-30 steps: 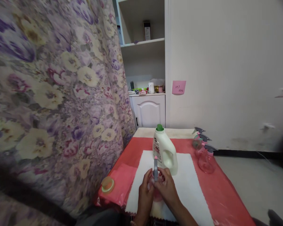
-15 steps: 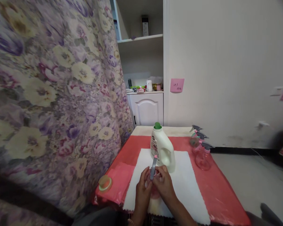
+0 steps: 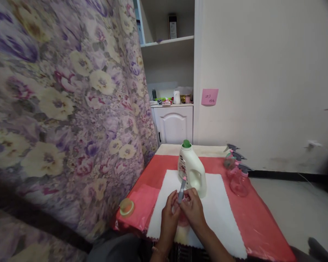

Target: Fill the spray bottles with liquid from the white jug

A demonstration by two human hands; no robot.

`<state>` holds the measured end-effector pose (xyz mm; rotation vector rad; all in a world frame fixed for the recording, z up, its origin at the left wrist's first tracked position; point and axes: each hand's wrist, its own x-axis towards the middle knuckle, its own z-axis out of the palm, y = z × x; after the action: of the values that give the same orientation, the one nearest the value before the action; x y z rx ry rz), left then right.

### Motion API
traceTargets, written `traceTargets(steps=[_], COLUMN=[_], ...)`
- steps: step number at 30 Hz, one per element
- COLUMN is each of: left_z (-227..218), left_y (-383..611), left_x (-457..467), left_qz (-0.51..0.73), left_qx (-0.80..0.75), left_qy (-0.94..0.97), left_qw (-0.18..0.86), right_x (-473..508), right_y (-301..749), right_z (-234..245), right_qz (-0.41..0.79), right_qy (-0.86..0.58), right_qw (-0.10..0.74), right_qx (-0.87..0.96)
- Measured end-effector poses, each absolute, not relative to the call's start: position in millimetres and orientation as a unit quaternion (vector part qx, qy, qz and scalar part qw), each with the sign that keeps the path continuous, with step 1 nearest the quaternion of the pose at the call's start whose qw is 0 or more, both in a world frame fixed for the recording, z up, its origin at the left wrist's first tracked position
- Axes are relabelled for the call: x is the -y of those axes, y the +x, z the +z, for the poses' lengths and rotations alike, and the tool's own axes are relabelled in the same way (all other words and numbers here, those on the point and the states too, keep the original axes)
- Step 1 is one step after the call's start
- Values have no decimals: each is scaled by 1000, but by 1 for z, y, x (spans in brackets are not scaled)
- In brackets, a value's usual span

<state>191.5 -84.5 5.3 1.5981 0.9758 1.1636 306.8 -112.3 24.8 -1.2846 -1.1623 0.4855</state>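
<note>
My left hand (image 3: 170, 214) and my right hand (image 3: 192, 208) are both closed around a small pink spray bottle (image 3: 182, 218) that stands on a white cloth (image 3: 221, 214). Its grey trigger head (image 3: 182, 189) sticks up between my fingers. The bottle's body is mostly hidden by my hands. Just behind my hands stands a white detergent jug (image 3: 191, 169) with a green cap.
The cloth lies on a red-covered table (image 3: 258, 222). Several pink spray bottles (image 3: 238, 178) stand at its right edge, and a small round lid (image 3: 127, 207) sits at the near left corner. A floral curtain (image 3: 60, 109) hangs on the left; a white cabinet (image 3: 175, 123) stands behind.
My hands stay on the spray bottle with only a slight shift of the trigger head. The view has shifted a little.
</note>
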Motion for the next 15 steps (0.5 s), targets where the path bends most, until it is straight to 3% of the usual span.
traceTargets(steps=[15], left_z=[7], left_y=[191], left_x=[81], left_qz=[477], left_qx=[-395], left_qy=[641], left_qw=[454], right_x=[113], right_y=[308], right_z=[28], right_qz=[211], right_qy=[-561], right_qw=[642], right_qx=[478])
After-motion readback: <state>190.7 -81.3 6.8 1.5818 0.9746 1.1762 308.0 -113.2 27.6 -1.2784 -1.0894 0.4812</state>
